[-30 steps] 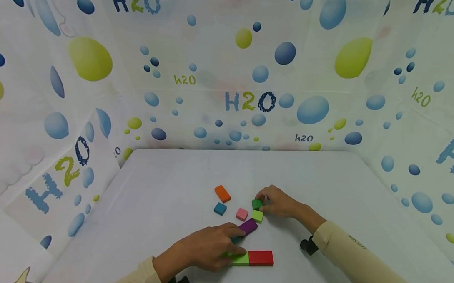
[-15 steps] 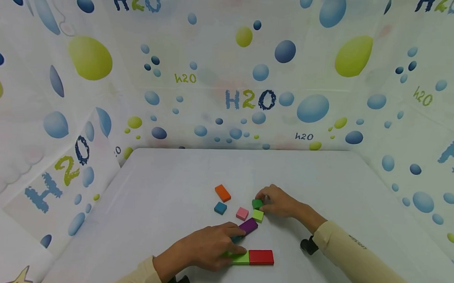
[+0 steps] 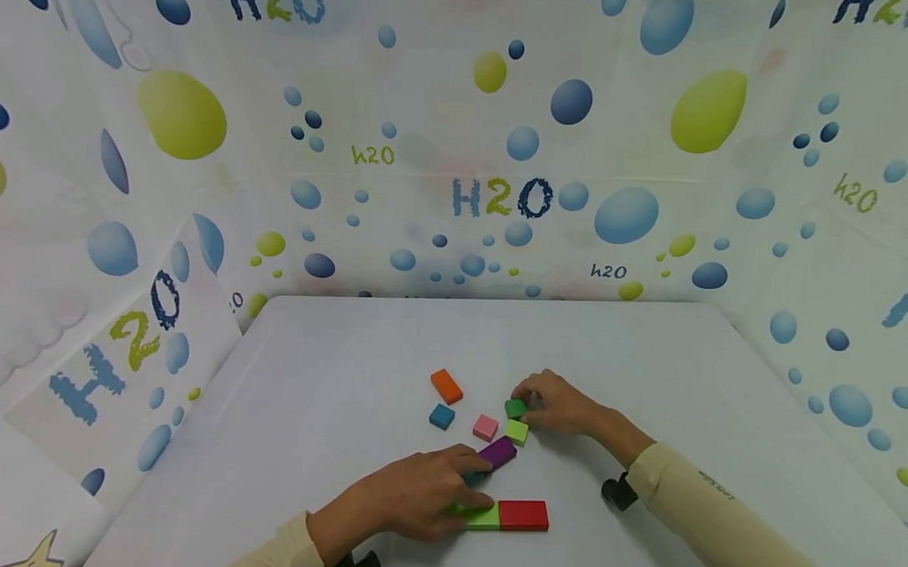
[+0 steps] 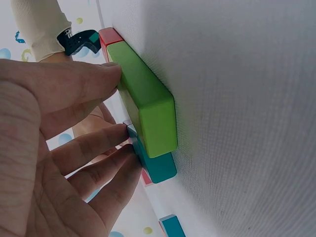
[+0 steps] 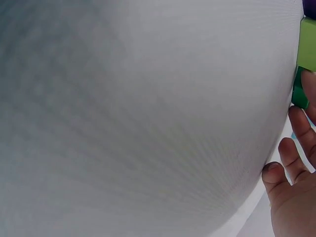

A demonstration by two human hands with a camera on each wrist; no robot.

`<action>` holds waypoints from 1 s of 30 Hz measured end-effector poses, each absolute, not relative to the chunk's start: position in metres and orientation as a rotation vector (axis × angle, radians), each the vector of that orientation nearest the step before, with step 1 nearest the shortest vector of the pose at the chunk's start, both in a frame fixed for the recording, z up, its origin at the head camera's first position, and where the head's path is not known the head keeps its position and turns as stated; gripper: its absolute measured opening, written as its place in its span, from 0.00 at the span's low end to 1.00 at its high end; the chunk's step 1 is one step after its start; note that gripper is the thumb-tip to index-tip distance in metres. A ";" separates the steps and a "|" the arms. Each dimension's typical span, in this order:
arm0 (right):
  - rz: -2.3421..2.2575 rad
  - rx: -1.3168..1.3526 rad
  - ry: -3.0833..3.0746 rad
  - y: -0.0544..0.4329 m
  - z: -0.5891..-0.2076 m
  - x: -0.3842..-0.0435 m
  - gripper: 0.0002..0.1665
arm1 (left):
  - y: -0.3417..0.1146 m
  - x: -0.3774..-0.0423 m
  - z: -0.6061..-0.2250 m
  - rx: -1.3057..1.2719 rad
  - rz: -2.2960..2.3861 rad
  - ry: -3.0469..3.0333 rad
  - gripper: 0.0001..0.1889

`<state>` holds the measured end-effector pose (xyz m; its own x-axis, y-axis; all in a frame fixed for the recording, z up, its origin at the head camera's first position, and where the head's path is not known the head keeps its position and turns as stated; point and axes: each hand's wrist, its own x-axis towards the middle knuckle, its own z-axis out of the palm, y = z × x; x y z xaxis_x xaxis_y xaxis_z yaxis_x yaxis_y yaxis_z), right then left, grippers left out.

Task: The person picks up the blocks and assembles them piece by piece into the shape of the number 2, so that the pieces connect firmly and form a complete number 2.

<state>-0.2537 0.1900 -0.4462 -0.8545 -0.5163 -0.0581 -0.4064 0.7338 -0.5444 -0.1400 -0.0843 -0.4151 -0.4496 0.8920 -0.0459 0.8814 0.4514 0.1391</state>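
Observation:
My left hand [image 3: 420, 492] lies low over the table with its fingers extended. In the left wrist view its thumb touches a long light green block [image 4: 145, 91], while other fingertips rest on a teal block [image 4: 158, 165]. A red block [image 3: 524, 515] sits end to end with the light green one. Against the teal block lies a purple block [image 3: 499, 454], angled away. Farther back, my right hand [image 3: 558, 404] pinches a small dark green block [image 3: 515, 409] between thumb and index finger. A small lime block [image 3: 517, 432] stands right beside that block.
Left of the lime block is a pink block [image 3: 485, 427]. A blue block [image 3: 442, 416] and an orange block [image 3: 446, 387] lie farther left on the white table [image 3: 331, 371]. A printed curtain [image 3: 430, 107] surrounds the table's back and sides.

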 end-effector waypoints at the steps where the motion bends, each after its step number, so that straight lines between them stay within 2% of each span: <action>1: -0.782 -0.734 2.732 0.190 -0.446 -0.254 0.17 | -0.084 -0.140 -0.415 1.581 0.146 2.578 0.19; 30: -0.708 -0.815 2.727 0.191 -0.449 -0.256 0.20 | -0.085 -0.141 -0.417 1.568 0.179 2.583 0.20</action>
